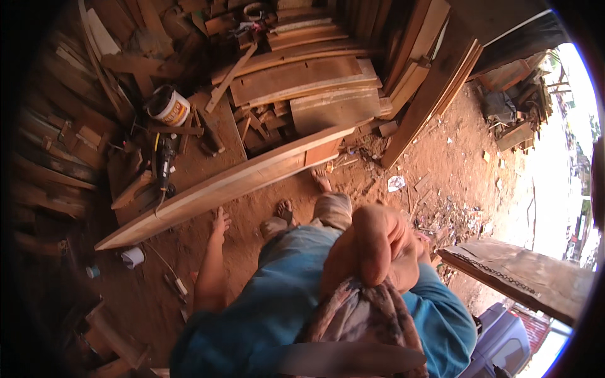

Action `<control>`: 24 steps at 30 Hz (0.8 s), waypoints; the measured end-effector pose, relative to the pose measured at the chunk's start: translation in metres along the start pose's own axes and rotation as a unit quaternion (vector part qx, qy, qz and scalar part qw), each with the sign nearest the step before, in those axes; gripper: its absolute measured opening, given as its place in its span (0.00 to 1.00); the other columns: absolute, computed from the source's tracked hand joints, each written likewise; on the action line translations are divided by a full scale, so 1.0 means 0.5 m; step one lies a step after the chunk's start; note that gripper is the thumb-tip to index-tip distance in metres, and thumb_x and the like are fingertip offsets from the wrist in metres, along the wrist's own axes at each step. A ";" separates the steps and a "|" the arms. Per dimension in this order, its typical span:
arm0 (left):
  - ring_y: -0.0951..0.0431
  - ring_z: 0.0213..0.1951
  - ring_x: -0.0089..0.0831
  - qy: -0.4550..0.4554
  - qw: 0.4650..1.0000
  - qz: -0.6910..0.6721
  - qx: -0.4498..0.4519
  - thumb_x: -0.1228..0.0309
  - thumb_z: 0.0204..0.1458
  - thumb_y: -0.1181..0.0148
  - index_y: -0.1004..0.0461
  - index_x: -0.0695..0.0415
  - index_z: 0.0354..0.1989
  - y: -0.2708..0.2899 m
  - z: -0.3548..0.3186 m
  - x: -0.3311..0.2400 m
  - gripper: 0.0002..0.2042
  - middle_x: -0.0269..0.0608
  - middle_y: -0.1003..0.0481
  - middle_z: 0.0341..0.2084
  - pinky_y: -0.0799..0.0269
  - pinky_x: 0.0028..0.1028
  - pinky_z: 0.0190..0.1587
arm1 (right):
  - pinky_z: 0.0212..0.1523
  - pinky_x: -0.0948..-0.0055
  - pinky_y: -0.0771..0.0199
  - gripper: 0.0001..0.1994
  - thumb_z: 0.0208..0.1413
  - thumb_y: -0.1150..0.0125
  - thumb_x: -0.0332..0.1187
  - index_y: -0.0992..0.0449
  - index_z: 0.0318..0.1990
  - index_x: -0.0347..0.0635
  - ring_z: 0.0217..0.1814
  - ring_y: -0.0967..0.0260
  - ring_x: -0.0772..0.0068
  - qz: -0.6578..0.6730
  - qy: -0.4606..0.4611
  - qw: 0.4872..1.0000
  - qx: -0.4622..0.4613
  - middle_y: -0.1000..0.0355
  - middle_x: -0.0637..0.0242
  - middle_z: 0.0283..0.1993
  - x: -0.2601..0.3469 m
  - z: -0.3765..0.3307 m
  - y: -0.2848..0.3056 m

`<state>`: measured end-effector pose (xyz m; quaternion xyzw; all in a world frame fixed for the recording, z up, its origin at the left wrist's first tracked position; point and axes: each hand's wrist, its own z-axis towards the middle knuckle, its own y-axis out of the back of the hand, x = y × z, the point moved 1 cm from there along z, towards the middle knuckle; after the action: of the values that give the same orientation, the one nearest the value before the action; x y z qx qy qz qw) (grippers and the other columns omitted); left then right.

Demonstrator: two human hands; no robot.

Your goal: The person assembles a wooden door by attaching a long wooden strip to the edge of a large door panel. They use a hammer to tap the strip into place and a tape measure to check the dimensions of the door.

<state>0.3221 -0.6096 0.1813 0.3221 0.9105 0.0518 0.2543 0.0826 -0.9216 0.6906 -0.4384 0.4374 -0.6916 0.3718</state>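
Observation:
My right hand is raised close to the camera, its fingers closed around a bunched patterned cloth that hangs over my blue shirt. My left hand reaches down at arm's length with its fingers spread and nothing in it. It sits just below the near edge of a long pale plank that lies slanted across the red dirt floor; I cannot tell if it touches the plank. My bare feet stand right behind the plank.
A black power tool and a white bucket sit on boards at the left. Stacked planks and leaning boards fill the back. A white cup lies at lower left. A chained wooden panel juts in at the right.

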 end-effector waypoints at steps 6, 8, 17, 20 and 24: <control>0.30 0.60 0.44 0.090 0.988 -0.082 -0.096 0.47 0.65 0.58 0.43 0.62 0.68 -0.082 -0.246 0.117 0.33 0.49 0.33 0.61 0.36 0.41 0.64 | 0.37 0.71 0.26 0.08 0.57 0.35 0.27 0.26 0.36 0.30 0.38 0.24 0.64 0.034 0.006 0.969 0.246 0.25 0.54 0.36 0.141 0.116 0.105; 0.30 0.60 0.47 0.134 0.972 -0.141 -0.134 0.48 0.66 0.59 0.44 0.61 0.68 -0.151 -0.308 0.094 0.32 0.51 0.33 0.62 0.37 0.42 0.64 | 0.37 0.71 0.26 0.08 0.58 0.35 0.27 0.26 0.36 0.30 0.37 0.24 0.64 0.056 0.010 0.959 0.278 0.25 0.54 0.36 0.202 0.140 0.164; 0.29 0.59 0.49 0.188 0.975 -0.091 -0.072 0.45 0.64 0.56 0.43 0.60 0.68 -0.409 -0.389 0.032 0.34 0.52 0.34 0.61 0.36 0.44 0.64 | 0.34 0.69 0.25 0.09 0.58 0.35 0.29 0.25 0.38 0.31 0.36 0.23 0.62 0.151 -0.014 0.947 0.285 0.25 0.55 0.36 0.336 0.275 0.422; 0.28 0.58 0.49 0.196 0.964 -0.140 -0.115 0.44 0.63 0.55 0.43 0.60 0.68 -0.494 -0.489 -0.079 0.34 0.53 0.34 0.61 0.36 0.44 0.64 | 0.39 0.69 0.24 0.08 0.59 0.36 0.29 0.25 0.40 0.33 0.40 0.22 0.62 0.126 -0.186 0.901 0.371 0.24 0.56 0.39 0.307 0.304 0.535; 0.28 0.58 0.50 0.162 0.970 -0.102 -0.151 0.43 0.63 0.54 0.43 0.60 0.68 -0.448 -0.459 0.002 0.35 0.53 0.34 0.61 0.36 0.45 0.64 | 0.51 0.66 0.24 0.07 0.64 0.45 0.27 0.28 0.45 0.33 0.47 0.22 0.60 -0.015 -0.404 0.890 0.210 0.23 0.53 0.46 0.331 0.313 0.671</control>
<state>0.0818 -0.7694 0.3216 0.1726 0.9492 0.2137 0.1532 0.2162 -1.2282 0.4612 -0.5985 0.0875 -0.5358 0.5891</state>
